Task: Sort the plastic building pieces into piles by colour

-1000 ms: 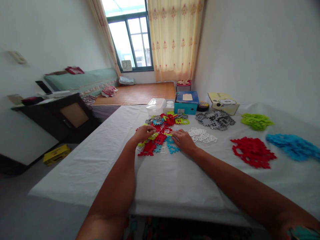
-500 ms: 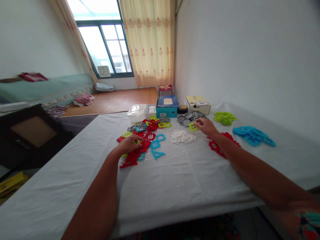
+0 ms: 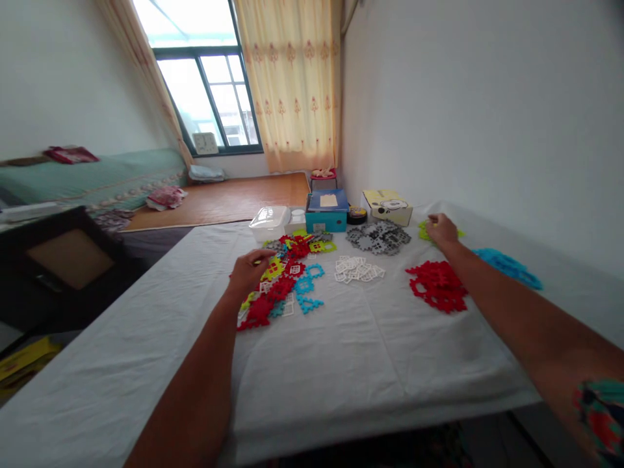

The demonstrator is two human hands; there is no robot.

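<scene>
My left hand point(image 3: 249, 268) hovers at the left edge of a mixed heap of interlocking plastic tiles point(image 3: 263, 307). Its thumb and fingers are bent together; whatever is between them is too small to make out. A yellow-green tile point(image 3: 273, 268) with a window pattern lies just beside its fingertips. At the far right, my right hand point(image 3: 441, 229) is over the yellow-green pile point(image 3: 424, 231), fingers closed, with yellow-green plastic under the fingertips. The hand hides part of that pile.
Sorted piles lie across the white cloth point(image 3: 331, 364): grey tiles point(image 3: 379, 237), white window frames point(image 3: 358, 269), red tiles point(image 3: 437, 286) and blue tiles point(image 3: 509, 268). Behind stand a clear plastic box point(image 3: 269, 223), a blue box point(image 3: 325, 220) and a yellow carton point(image 3: 389, 207) near the wall.
My right hand has moved right from the grey pile to the yellow-green pile, carrying a yellow-green tile. My left hand has risen slightly off the heap, uncovering a yellow-green tile.
</scene>
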